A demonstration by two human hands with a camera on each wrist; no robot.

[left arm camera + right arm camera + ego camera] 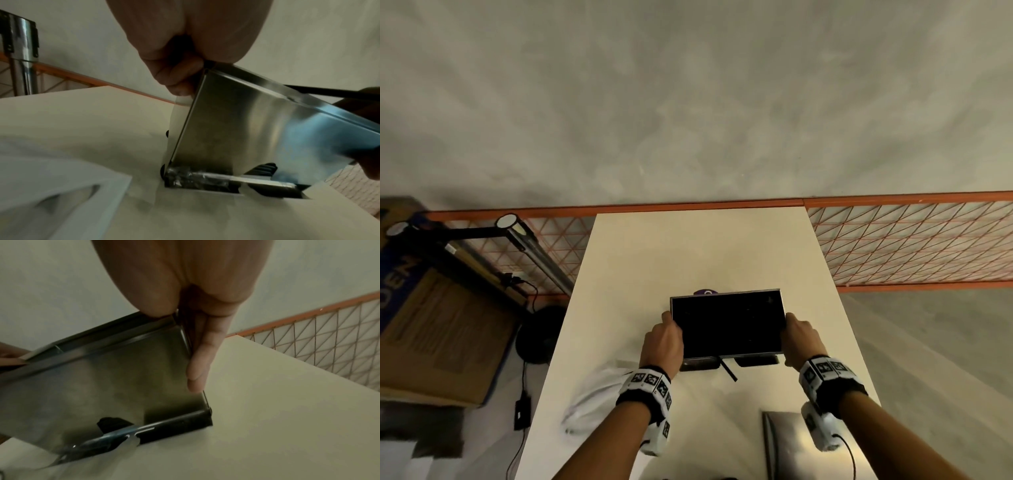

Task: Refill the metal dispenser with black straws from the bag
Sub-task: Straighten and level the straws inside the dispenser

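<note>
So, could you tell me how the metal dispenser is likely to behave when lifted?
The metal dispenser looks like rigid sheet metal, so it should keep its shape. Its polished walls may be slippery; the left hand and right hand grip opposite sides. The black straw poking from its front could slip out if tilted.

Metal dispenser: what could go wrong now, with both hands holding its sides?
1. The metal dispenser is open on top and seems full; if the left hand and right hand tip it, its contents may spill.
2. One black straw sticks out at the front and could bend or drop.
</note>
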